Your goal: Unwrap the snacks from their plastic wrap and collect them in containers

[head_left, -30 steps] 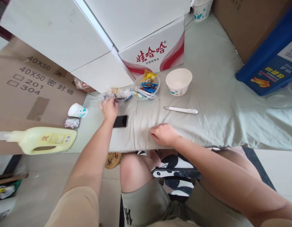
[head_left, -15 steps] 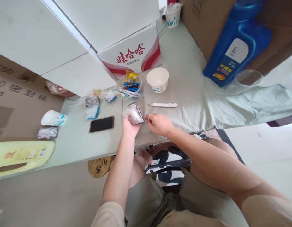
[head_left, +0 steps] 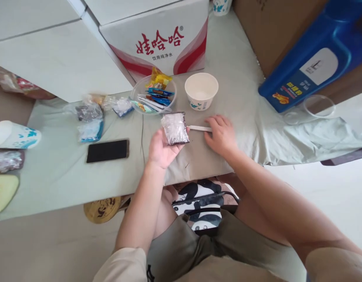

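Observation:
My left hand [head_left: 161, 150] holds a small flat packet [head_left: 175, 128] in crinkled clear plastic wrap with a dark edge, propped on the palm and fingers above the table. My right hand [head_left: 221, 133] is on a slim white knife [head_left: 198, 128] lying on the cloth, thumb on the near side and fingers over the far side of its handle. The hand hides the rear of the handle. Just behind stand a white paper bowl [head_left: 201, 88] and a clear plastic bowl [head_left: 134, 98] holding yellow and blue sachets.
A black phone [head_left: 107, 151] and several wrapped packets [head_left: 89, 129] lie to the left. Farther left, a paper cup [head_left: 18, 134] rests on its side. A white-and-red carton [head_left: 160, 43] stands behind. At right are a blue bottle [head_left: 304, 78] and a clear cup [head_left: 310, 111].
My right hand has left the packet's edge and moved right onto the white knife. The packet in my left hand has turned its broad face up. The view has shifted closer.

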{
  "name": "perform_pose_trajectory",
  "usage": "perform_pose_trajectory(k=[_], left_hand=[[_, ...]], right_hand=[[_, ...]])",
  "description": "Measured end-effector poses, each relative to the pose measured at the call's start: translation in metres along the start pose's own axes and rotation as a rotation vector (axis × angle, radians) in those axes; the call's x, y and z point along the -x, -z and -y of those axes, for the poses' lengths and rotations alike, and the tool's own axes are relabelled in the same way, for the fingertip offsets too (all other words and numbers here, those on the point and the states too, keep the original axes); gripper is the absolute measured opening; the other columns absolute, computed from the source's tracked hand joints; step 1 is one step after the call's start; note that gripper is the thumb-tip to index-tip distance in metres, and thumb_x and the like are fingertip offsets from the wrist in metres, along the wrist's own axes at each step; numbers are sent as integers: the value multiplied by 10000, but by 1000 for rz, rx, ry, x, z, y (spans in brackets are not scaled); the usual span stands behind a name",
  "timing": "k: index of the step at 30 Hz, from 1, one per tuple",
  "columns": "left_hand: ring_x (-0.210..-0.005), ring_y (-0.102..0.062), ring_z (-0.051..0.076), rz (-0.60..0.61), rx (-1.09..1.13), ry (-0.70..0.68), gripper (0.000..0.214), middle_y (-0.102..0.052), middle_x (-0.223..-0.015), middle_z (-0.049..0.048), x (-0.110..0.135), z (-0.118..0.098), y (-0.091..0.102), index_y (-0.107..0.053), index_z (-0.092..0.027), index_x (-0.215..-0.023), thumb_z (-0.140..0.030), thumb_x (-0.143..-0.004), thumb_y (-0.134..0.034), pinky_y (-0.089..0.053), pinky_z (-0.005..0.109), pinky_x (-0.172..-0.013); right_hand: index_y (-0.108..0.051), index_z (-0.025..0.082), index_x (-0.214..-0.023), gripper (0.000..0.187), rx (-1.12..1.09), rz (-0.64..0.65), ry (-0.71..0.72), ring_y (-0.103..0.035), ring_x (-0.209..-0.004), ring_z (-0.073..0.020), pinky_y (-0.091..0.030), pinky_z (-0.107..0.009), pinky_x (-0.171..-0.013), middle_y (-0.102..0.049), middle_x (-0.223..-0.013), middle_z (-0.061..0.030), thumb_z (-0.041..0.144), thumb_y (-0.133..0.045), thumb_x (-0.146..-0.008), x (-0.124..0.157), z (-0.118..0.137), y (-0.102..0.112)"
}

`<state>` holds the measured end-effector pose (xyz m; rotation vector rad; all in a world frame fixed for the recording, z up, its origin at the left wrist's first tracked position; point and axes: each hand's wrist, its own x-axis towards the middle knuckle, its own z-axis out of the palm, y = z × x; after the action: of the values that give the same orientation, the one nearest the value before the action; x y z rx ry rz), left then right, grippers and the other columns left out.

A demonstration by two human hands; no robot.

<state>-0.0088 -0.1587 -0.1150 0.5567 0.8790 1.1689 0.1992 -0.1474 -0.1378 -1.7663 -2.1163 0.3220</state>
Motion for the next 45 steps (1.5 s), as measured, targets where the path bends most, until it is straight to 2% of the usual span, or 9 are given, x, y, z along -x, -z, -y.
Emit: perform_pose_trajectory(k=[4, 8, 14, 18, 20, 23, 32, 38, 45], left_hand=[[-920, -706, 186, -39, -130, -113, 608, -714, -1045, 19, -7, 4, 23, -652, -268, -1086, -199, -528, -881, -588, 268, -737], [-861, -685, 148, -163, -233, -281, 667, -709, -1066, 5, -9, 2, 51, -617, -309, -1166, -272, -563, -900, -549, 211, -658], [-647, -619, 133, -276, -688, -363, 477, -654, -754, -17, 6, -3, 77, -614, -257, -1248, -386, -809, -750, -526, 236, -593], [-931, -708, 196, -205, -971, -401, 530, -739, -1057, 54, 14, -4, 74, -619, -217, -1317, -311, -809, -735, -584, 330, -889], [-1149, -682, 244, -174, -1061, -402, 662, -694, -1303, 95, 15, -5, 69, -571, -214, -1394, -288, -768, -776, -547, 363, -1028], [-1298, -618, 283, -128, -1160, -372, 787, -620, -1446, 124, 15, -5, 61, -498, -208, -1479, -301, -758, -801, -508, 386, -1105], [-1345, -590, 305, -148, -1205, -325, 841, -603, -1477, 134, 11, 0, 62, -465, -212, -1515, -338, -761, -816, -466, 432, -1158], [-1351, -592, 299, -139, -1198, -324, 839, -608, -1476, 133, 10, 2, 61, -457, -202, -1523, -299, -766, -803, -463, 415, -1162], [-1366, -579, 300, -142, -1200, -334, 833, -604, -1480, 136, 7, 4, 63, -469, -191, -1510, -292, -755, -807, -456, 421, -1171]], right_hand=[[-684, 150, -1173, 334, 36, 31, -28, -554, -1216, -344, -436, -463, -1030, -655, -1295, -183, 251, -461, -945, -3, -6, -9], [-715, 168, -1092, 300, 9, -7, -26, -594, -1121, -351, -461, -469, -966, -703, -1165, -178, 271, -492, -921, -1, -9, -8], [-725, 198, -1069, 365, -204, 60, -32, -655, -789, -242, -460, -332, -715, -734, -880, -99, 391, -435, -959, 15, 9, 5], [-737, 205, -988, 400, -222, 115, 23, -634, -707, -221, -405, -310, -644, -700, -747, -70, 432, -409, -956, 24, 29, 4], [-736, 197, -978, 412, -207, 126, 41, -637, -728, -226, -388, -314, -640, -709, -780, -83, 430, -397, -952, 23, 36, 1], [-731, 187, -955, 418, -219, 153, 73, -632, -740, -226, -382, -317, -649, -706, -789, -92, 415, -381, -952, 17, 41, -4], [-741, 197, -972, 403, -219, 112, -5, -607, -705, -211, -342, -305, -615, -691, -752, -74, 415, -403, -949, 20, 44, 0], [-743, 212, -1063, 412, -248, 131, 121, -649, -796, -224, -378, -309, -662, -749, -911, -89, 407, -391, -972, 25, 46, -5], [-760, 224, -1078, 433, -211, 181, 110, -646, -832, -224, -361, -313, -655, -753, -961, -92, 408, -378, -989, 18, 49, -8]])
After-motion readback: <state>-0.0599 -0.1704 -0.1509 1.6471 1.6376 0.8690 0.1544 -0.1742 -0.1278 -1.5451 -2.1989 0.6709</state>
